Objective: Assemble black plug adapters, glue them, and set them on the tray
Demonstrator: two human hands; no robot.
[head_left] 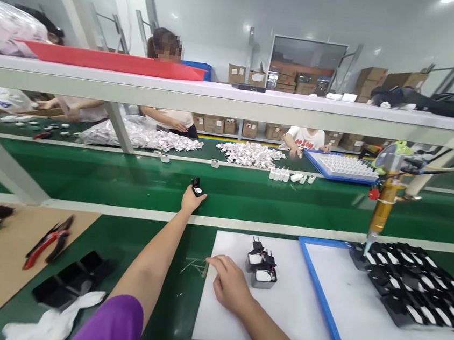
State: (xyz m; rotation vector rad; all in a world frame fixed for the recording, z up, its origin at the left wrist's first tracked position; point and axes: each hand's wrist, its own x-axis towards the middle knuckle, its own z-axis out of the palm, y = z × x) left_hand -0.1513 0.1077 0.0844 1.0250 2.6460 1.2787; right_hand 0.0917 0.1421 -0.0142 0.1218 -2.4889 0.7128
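Observation:
My left hand (192, 201) reaches out over the green conveyor belt. Its fingers are closed around a small black plug housing (197, 189) with a white piece inside. My right hand (232, 285) hovers near the left edge of a white sheet (230, 330), index finger stretched out and nothing visible in its grasp. Thin clear strands (195, 265) lie by its fingertip; whether it touches them I cannot tell. To the right of that hand, black plug housings (263, 276) with white inserts and upright pins stand on the sheet.
A blue-rimmed tray (319, 293) at right holds rows of black housings (410, 281) beneath a hanging glue dispenser (385, 208). Red-handled pliers (47, 243), empty black cases (72, 278) and a white cloth (52, 322) lie left. A shelf (226, 102) spans overhead; co-workers sit across the belt.

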